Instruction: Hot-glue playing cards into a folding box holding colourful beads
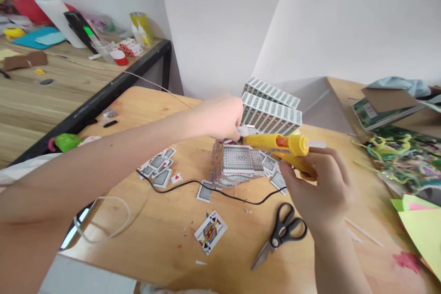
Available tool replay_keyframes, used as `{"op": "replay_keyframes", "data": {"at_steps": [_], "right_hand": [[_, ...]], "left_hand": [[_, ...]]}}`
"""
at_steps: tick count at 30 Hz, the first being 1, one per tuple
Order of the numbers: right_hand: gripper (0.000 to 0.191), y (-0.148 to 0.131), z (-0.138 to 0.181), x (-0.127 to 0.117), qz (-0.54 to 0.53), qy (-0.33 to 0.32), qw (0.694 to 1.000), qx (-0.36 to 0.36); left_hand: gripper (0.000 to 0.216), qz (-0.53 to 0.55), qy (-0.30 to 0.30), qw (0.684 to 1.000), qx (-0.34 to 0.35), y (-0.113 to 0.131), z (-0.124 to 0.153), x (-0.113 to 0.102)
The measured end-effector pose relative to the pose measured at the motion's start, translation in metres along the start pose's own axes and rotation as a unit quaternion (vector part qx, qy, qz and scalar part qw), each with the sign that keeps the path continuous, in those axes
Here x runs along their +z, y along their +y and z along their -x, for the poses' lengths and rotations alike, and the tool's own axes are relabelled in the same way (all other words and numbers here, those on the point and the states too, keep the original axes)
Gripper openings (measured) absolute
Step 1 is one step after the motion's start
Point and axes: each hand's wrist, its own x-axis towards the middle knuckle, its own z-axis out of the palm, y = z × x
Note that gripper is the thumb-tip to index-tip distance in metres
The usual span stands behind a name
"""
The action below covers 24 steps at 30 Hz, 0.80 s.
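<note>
My right hand (319,183) grips a yellow hot glue gun (279,144), its nozzle pointing left at the top of a small box built from playing cards (239,163). My left hand (220,117) reaches across and pinches a small card piece (245,130) at the top of that box, right by the nozzle. The glue gun's black cord (203,186) trails across the wooden table (161,234).
Black-handled scissors (282,234) lie near my right wrist. A loose face card (210,232) and several scattered cards (159,165) lie on the table. Stacked card packs (272,110) stand behind the box. Coloured paper (422,227) and pipe cleaners (399,156) are at the right; a cluttered side bench (51,78) at left.
</note>
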Motion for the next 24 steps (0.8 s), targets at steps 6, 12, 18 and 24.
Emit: {"op": "replay_keyframes", "data": {"at_steps": [6, 12, 18, 24], "right_hand": [[0.019, 0.000, 0.003, 0.000, 0.002, 0.001, 1.000, 0.009], [0.019, 0.002, 0.002, -0.004, 0.007, -0.002, 1.000, 0.011], [0.020, 0.005, 0.000, -0.010, 0.004, -0.006, 1.000, -0.011], [0.020, 0.002, 0.000, -0.003, 0.002, 0.003, 1.000, 0.005]], "left_hand": [[0.017, 0.006, -0.003, 1.000, -0.004, 0.001, 0.001, -0.001], [0.018, 0.001, -0.012, 1.000, -0.006, 0.001, -0.001, -0.001], [0.017, -0.006, 0.005, 1.000, 0.003, -0.001, -0.001, 0.002], [0.017, -0.004, 0.004, 1.000, 0.002, -0.001, 0.000, 0.002]]}}
